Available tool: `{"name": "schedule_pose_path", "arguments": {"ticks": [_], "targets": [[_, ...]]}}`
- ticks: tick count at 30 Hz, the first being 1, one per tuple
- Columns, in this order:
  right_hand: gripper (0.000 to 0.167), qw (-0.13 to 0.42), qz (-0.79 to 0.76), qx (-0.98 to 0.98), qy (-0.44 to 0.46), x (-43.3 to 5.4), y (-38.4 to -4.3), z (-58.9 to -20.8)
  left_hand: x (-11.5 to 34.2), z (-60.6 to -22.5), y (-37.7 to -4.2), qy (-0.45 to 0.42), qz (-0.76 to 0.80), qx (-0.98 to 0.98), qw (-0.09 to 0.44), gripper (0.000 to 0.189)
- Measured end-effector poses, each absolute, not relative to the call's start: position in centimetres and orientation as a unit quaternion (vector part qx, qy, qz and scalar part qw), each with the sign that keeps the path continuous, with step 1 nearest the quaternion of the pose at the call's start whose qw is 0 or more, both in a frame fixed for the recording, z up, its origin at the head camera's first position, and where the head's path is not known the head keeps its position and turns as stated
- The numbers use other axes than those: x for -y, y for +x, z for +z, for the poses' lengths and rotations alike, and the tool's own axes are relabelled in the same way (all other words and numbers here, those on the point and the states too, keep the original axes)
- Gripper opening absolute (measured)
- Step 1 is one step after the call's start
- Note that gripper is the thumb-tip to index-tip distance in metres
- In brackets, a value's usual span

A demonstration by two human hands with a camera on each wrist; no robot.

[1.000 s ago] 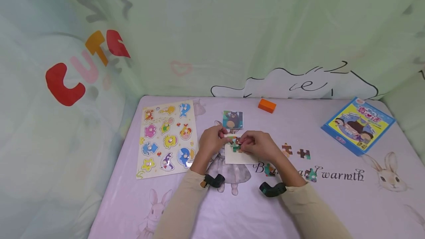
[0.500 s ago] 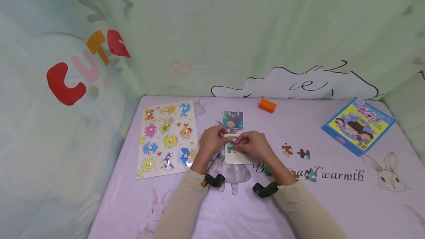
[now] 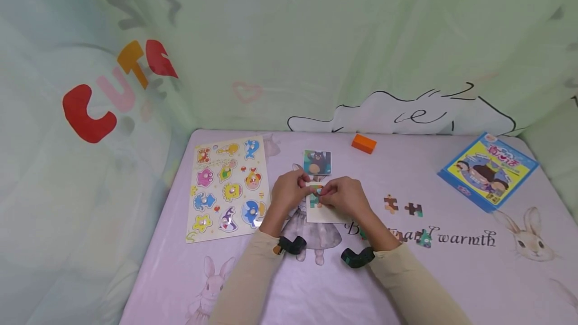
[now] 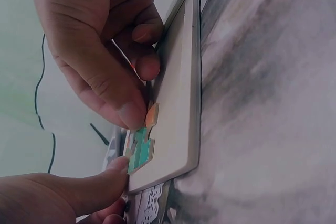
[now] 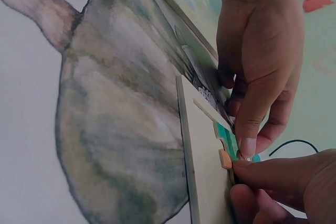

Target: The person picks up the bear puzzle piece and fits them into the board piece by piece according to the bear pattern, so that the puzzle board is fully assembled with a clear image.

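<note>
A pale jigsaw tray (image 3: 328,216) lies in front of me, with joined green pieces (image 4: 140,153) along its left side. My left hand (image 3: 288,192) grips the tray's upper left edge, the thumb on top close to the pieces. Over the same corner, my right hand (image 3: 346,197) pinches a small puzzle piece against the placed ones; the fingertips hide most of it. An orange-brown part (image 5: 226,159) shows beside the right thumb. Just beyond the tray lies a bear picture card (image 3: 317,163). Loose jigsaw pieces (image 3: 391,204) are scattered right of the tray, some partly behind the right forearm.
On the left lies a sea-animal peg puzzle board (image 3: 232,192). An orange block (image 3: 364,144) sits at the table's back, and a blue and yellow box (image 3: 489,171) stands at the far right. Printed fabric walls rise behind and at the sides.
Over the tray, the right hand has shifted left with its puzzle piece toward the left thumb, then moved only slightly. The left hand stays in place on the tray edge.
</note>
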State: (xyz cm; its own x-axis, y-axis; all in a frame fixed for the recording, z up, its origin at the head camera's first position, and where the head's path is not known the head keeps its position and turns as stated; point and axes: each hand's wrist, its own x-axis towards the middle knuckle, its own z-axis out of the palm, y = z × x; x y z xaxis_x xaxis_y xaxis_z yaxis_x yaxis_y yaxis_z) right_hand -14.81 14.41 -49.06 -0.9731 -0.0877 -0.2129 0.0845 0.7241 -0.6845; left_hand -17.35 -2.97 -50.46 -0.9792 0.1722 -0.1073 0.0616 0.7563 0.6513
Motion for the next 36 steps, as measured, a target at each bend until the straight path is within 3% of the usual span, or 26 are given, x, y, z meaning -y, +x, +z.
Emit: {"name": "schedule_pose_path", "arguments": {"ticks": [7,15,36], "targets": [[0.013,0.108,-0.376,-0.920,0.005,-14.9,-14.7,-48.9,3.5,-50.7,-17.7,0.082,0.373,-0.919,0.102,0.020],[0.019,0.127,-0.357,-0.925,0.008,-15.1,-14.9,-48.8,4.4,-51.0,-18.3,0.096,0.419,-0.889,0.159,0.036],[0.022,0.137,-0.339,-0.931,0.011,-14.8,-15.1,-48.8,4.0,-50.5,-18.0,0.088,0.396,-0.902,0.148,0.038]]}}
